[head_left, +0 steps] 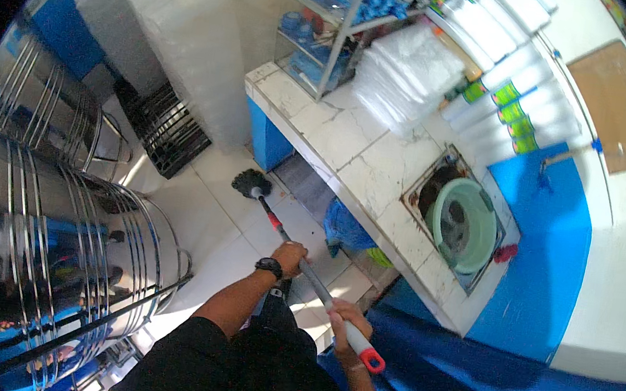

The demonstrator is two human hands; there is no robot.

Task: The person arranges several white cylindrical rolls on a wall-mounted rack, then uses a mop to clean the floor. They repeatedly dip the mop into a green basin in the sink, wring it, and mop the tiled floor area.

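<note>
A long-handled brush (314, 283) slants across the view, its grey pole marked by a red collar. Its dark, bushy head (251, 183) is at the white tiled floor (220, 231), near a few small brown bits. My left hand (289, 258), with a black watch at the wrist, grips the middle of the pole. Lower down, my right hand (351, 321) is wrapped around the thick pale grip, just above the red hanging loop (372, 361) at its end.
A tiled counter (364, 161) stands at right, with a sink holding a green basin (482, 228). Under it sits a blue plastic bag (347, 226). Metal racks (108, 241) line the left. Farther off are a black crate (165, 130) and large plastic-wrapped stacks (185, 45).
</note>
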